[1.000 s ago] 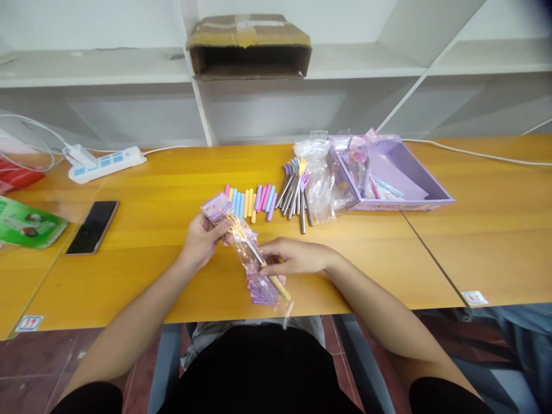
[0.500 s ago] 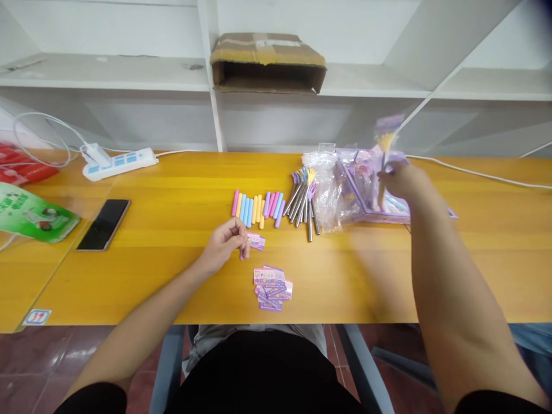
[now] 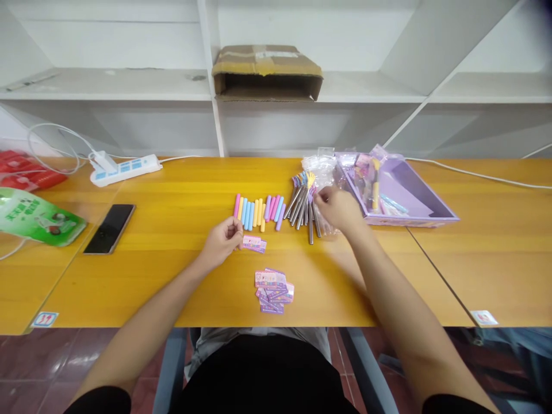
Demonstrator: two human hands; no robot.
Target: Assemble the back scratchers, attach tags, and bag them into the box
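Note:
My left hand [image 3: 223,240] rests on the yellow table [image 3: 172,195], its fingers curled and pinching a small pink-purple card [image 3: 253,244]. My right hand [image 3: 337,208] reaches over the bunch of metal sticks with coloured tops [image 3: 302,198], fingers bent at the clear plastic bags [image 3: 324,172] beside them; what they hold, if anything, is hidden. A row of pastel caps [image 3: 259,209] lies between the two hands. A small heap of pink-purple cards [image 3: 273,291] sits near the table's front edge.
A purple tray [image 3: 414,195] with wrapped pens stands at the right. A black phone [image 3: 110,227], a white power strip [image 3: 125,168] and a green packet [image 3: 37,217] lie at the left. A cardboard box [image 3: 267,72] sits on the white shelf behind.
My right hand carried the wrapped pen to the purple tray, let it go there, and came back to the metal sticks. My left hand set its card end down on the table.

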